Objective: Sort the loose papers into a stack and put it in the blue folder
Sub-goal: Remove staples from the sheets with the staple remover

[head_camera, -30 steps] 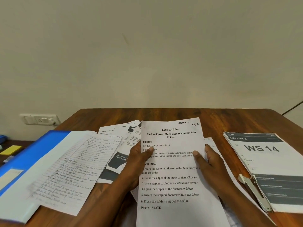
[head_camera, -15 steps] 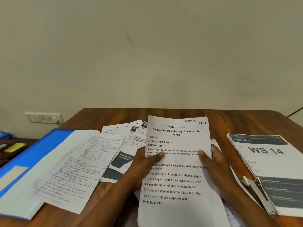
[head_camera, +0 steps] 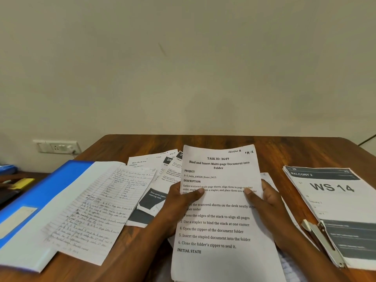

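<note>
I hold a printed sheet headed "TASK ID: 3649" [head_camera: 218, 228] tilted up over the table's near middle. My left hand [head_camera: 181, 198] grips its left edge with the thumb on the print. My right hand [head_camera: 264, 198] grips the right edge the same way. More sheets lie under it. A handwritten lined page [head_camera: 97, 208] rests on the open blue folder [head_camera: 50, 190] at the left. Several printed sheets [head_camera: 154, 180] lie fanned between the folder and my hands. A "WS 14" stack [head_camera: 335, 200] sits at the right.
A metal stapler [head_camera: 323, 241] lies on the near edge of the "WS 14" stack. The brown wooden table [head_camera: 284, 151] meets a plain wall behind. A wall socket [head_camera: 56, 147] is at the left, with a yellow item [head_camera: 22, 183] on a lower surface.
The held sheet has shifted slightly right and away from me; both thumbs now sit higher on the text. The other papers have not moved.
</note>
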Tool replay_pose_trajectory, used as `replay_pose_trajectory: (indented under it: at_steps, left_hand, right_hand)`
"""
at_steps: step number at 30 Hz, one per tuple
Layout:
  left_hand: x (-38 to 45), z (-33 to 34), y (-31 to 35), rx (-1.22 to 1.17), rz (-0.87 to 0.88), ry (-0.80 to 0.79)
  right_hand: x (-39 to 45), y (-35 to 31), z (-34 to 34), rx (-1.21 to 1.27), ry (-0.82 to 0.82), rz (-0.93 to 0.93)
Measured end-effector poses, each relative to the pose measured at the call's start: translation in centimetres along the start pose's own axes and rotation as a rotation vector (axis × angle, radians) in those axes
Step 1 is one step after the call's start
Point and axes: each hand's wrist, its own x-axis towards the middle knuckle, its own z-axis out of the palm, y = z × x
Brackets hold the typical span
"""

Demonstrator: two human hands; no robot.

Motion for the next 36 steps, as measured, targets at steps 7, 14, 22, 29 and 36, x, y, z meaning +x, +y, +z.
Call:
replay_pose_trajectory:
  at_steps: [7,14,22,29,36]
  left_hand:
    - [-0.1,0.2,0.0,0.018,0.029,0.006]
    - [-0.3,0.9,0.1,0.012,0.031,0.011]
    - [-0.6,0.9,-0.1,0.088,0.043,-0.02]
    - [0.1,-0.3,0.7,0.134,0.25,0.042]
    - [2.1,-4.2,-0.1,0.969,0.365,0.547]
  right_hand:
    - [0.5,-0.3,-0.8,-0.095,0.011,0.004]
    - [0.6,0.1,-0.7,-0.066,0.034,0.039]
    - [0.4,-0.3,-0.7,-0.066,0.038,0.049]
    - [0.8,-1.8,-2.6,0.108,0.129,0.08]
    - [1.2,-1.5,-3.4,-0.176,0.279,0.065]
